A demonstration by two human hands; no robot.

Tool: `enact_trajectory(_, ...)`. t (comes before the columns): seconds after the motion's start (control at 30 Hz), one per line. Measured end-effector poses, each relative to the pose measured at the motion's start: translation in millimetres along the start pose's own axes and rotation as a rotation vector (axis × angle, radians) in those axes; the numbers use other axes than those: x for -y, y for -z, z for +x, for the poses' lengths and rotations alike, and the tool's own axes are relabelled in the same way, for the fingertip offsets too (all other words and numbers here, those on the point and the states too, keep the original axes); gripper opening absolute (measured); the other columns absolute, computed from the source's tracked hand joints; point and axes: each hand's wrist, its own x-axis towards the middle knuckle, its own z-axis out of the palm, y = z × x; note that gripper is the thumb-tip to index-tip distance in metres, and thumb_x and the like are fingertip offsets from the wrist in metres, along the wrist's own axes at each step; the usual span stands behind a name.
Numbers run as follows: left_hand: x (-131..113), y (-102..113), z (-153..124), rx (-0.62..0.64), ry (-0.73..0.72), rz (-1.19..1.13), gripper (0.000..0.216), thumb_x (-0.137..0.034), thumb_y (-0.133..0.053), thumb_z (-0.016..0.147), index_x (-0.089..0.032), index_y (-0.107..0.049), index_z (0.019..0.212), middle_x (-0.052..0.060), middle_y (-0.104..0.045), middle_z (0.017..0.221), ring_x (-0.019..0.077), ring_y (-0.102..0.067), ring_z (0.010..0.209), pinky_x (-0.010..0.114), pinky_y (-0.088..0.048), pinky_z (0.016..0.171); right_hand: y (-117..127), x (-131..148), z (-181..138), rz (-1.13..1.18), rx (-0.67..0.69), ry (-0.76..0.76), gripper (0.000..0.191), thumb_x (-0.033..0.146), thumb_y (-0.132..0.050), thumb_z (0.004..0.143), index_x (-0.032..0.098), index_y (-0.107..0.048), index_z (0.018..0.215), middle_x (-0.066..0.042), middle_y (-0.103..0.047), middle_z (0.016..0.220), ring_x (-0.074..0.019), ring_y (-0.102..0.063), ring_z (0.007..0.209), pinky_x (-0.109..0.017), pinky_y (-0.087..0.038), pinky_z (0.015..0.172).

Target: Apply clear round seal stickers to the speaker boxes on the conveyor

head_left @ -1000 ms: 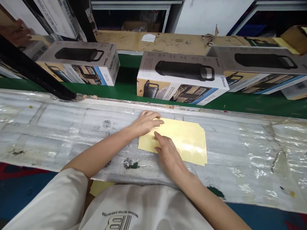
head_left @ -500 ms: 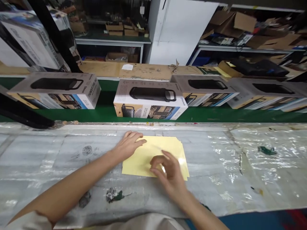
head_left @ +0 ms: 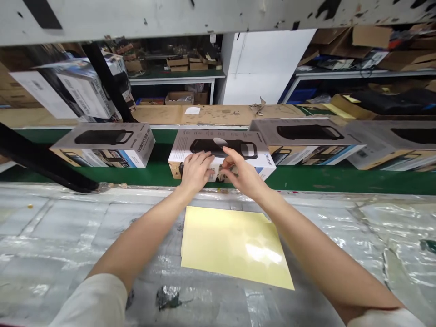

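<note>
A printed speaker box (head_left: 184, 156) lies in front of me on the green strip. My left hand (head_left: 196, 171) rests on its top front edge, fingers stretched out flat. Over the same box is my right hand (head_left: 240, 171), with a small round clear sticker (head_left: 220, 141) at its index fingertip. The thumb is curled below, a little apart from that finger. Between my forearms a stack of yellow sticker sheets (head_left: 228, 240) lies on the plastic-covered table (head_left: 153, 268); faint round shapes show on the top sheet.
More speaker boxes stand along the green strip (head_left: 316, 179): one box (head_left: 143, 143) at left, others (head_left: 350, 141) at right. A black post (head_left: 44, 159) slants across the left. A white beam (head_left: 170, 18) crosses overhead. Further boxes (head_left: 85, 88) are stacked at the back left.
Both hands have moved forward from the yellow sheets to the middle speaker box. My right hand has carried the round sticker there. The view has tilted upward.
</note>
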Motion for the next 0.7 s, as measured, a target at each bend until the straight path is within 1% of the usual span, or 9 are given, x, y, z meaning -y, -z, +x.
enact_trajectory(0.07,3.1,-5.1,-1.3,-0.013,0.020,-0.009,0.039,-0.022,-0.073,0.092,-0.020,-0.069,0.130,0.013,-0.067,0.141,0.0330,-0.058,0.135,0.050,-0.042,0.109,-5.4,-6.9,5.8,-0.032,0.004,0.032,0.062,0.017,-0.048,0.098,0.026,-0.036,0.159,-0.005,-0.064,0.100,-0.0226,-0.065,0.093,-0.043,-0.059,0.090)
enact_trajectory(0.13,3.8,-5.9,-4.6,-0.023,0.025,-0.017,0.037,-0.022,-0.071,0.092,-0.021,-0.069,0.130,0.012,-0.068,0.141,0.0327,-0.058,0.135,0.050,-0.042,0.108,-10.3,-13.1,10.5,-0.068,0.000,0.062,0.064,0.015,-0.047,0.098,0.028,-0.036,0.160,-0.006,-0.065,0.103,-0.0241,-0.064,0.098,-0.046,-0.058,0.092)
enact_trajectory(0.23,3.8,-3.6,-7.5,-0.038,0.034,-0.025,0.036,-0.021,-0.070,0.093,-0.022,-0.070,0.129,0.010,-0.068,0.140,0.0322,-0.058,0.135,0.049,-0.042,0.107,-14.8,-19.9,12.5,-0.126,-0.016,0.090,0.066,0.013,-0.048,0.098,0.030,-0.034,0.160,-0.010,-0.064,0.120,-0.0267,-0.064,0.108,-0.050,-0.057,0.096)
enact_trajectory(0.3,5.0,-2.5,-8.3,-0.054,0.035,-0.029,0.036,-0.021,-0.069,0.093,-0.023,-0.070,0.129,0.010,-0.069,0.140,0.0317,-0.058,0.135,0.049,-0.043,0.106,-15.3,-22.3,9.1,-0.168,-0.043,0.105,0.067,0.015,-0.051,0.098,0.029,-0.033,0.161,-0.014,-0.059,0.133,-0.0287,-0.063,0.115,-0.051,-0.056,0.098)
enact_trajectory(0.4,8.4,-3.4,-10.0,-0.070,0.029,-0.033,0.035,-0.022,-0.068,0.094,-0.023,-0.070,0.129,0.009,-0.068,0.141,0.0310,-0.058,0.134,0.048,-0.043,0.107,-13.2,-22.1,3.9,-0.254,-0.064,0.080,0.072,0.023,-0.062,0.096,0.028,-0.031,0.161,-0.017,-0.054,0.142,-0.0340,-0.059,0.123,-0.056,-0.052,0.100)
enact_trajectory(0.47,10.6,-6.0,-11.6,-0.078,0.014,-0.033,0.035,-0.024,-0.068,0.095,-0.021,-0.069,0.130,0.010,-0.069,0.141,0.0310,-0.059,0.134,0.048,-0.043,0.108,-10.5,-19.8,8.6,-0.247,-0.058,-0.019,0.083,0.033,-0.071,0.091,0.026,-0.028,0.162,-0.018,-0.057,0.139,-0.0338,-0.061,0.114,-0.056,-0.052,0.097)
enact_trajectory(0.53,12.3,-9.1,-13.5,-0.083,-0.004,-0.033,0.036,-0.026,-0.067,0.096,-0.020,-0.069,0.132,0.012,-0.068,0.141,0.0317,-0.059,0.134,0.049,-0.043,0.109,-6.7,-17.4,23.3,-0.176,-0.022,-0.195,0.097,0.038,-0.079,0.084,0.024,-0.024,0.163,-0.015,-0.063,0.127,-0.0287,-0.064,0.097,-0.049,-0.055,0.089)
enact_trajectory(0.63,15.8,-8.9,-17.6,-0.091,-0.028,-0.060,0.037,-0.030,-0.064,0.098,-0.020,-0.067,0.134,0.014,-0.066,0.144,0.0326,-0.057,0.137,0.051,-0.043,0.111,2.9,-17.2,54.6,-0.064,0.142,-0.460,0.111,0.032,-0.087,0.072,0.025,-0.025,0.164,-0.006,-0.067,0.106,-0.0208,-0.061,0.075,-0.035,-0.053,0.070)
enact_trajectory(0.7,22.0,-1.4,-21.0,-0.099,-0.067,-0.132,0.034,-0.032,-0.061,0.100,-0.021,-0.067,0.132,0.014,-0.068,0.140,0.0309,-0.060,0.135,0.050,-0.044,0.111,10.9,-20.0,72.4,-0.041,0.236,-0.552,0.109,0.029,-0.088,0.069,0.026,-0.031,0.162,-0.003,-0.067,0.095,-0.0185,-0.059,0.067,-0.031,-0.048,0.063)
